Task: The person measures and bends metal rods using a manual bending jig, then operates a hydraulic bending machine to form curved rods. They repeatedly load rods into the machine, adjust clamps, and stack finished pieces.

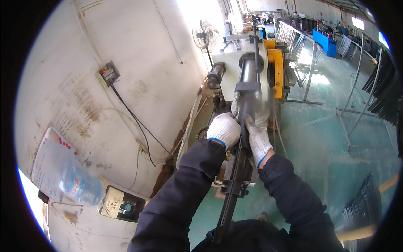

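Observation:
I wear white knit gloves with blue cuffs. My left hand [224, 129] is closed on the left side of a long machine; its fingertips and whatever they hold are hidden. Opposite it, my right hand [258, 140] is curled against the right side of a dark metal bar [238, 168], its lower fingers out of sight. The bar runs down between my forearms toward my body, passing a dark clamp-like bracket [235, 188]. Just beyond my hands, a dark block [247, 87] sits on the end of a shiny cylinder rod [249, 69].
The machine's pale body [228, 54] carries a yellow part [276, 69] on its right. A fan [205, 35] and a wall switch box [109, 74] are left. A water dispenser [117, 203] stands lower left. Metal racks [357, 96] and bundles of dark rods [365, 210] are right.

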A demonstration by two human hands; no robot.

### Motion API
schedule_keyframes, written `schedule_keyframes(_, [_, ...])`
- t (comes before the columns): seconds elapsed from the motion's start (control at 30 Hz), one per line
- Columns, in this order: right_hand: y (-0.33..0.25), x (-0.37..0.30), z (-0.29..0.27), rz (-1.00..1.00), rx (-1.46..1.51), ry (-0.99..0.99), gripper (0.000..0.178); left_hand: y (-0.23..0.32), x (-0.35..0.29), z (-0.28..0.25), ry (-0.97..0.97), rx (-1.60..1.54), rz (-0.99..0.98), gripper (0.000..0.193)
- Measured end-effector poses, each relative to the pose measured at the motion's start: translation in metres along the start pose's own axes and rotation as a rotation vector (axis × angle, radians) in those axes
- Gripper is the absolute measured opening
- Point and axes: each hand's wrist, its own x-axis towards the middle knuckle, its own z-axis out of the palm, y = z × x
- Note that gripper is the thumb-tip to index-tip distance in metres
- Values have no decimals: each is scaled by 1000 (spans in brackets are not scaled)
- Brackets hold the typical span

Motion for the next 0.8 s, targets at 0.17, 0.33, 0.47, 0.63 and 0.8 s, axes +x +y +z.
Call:
schedule_keyframes(0.17, [-3, 0, 3, 48, 62, -59, 79, 9, 2, -16, 63, -393, -385, 37])
schedule_keyframes(0.33, [-10, -12, -2, 89, 129, -89, 82, 24, -22, -53, 29, -802, -513, 48])
schedule_keyframes(0.47, [39, -47, -32, -105, 75, -179, 84, 3, -60, -78, -89, -1140, -521, 41])
schedule_keyframes(0.63, [23, -146, -50, 201, 329, -654, 110, 18, -68, -101, -204, -1254, -570, 37])
schedule_keyframes(0.8, [22, -153, -36, 288, 341, -712, 106, 26, -79, -97, -219, -1325, -563, 39])
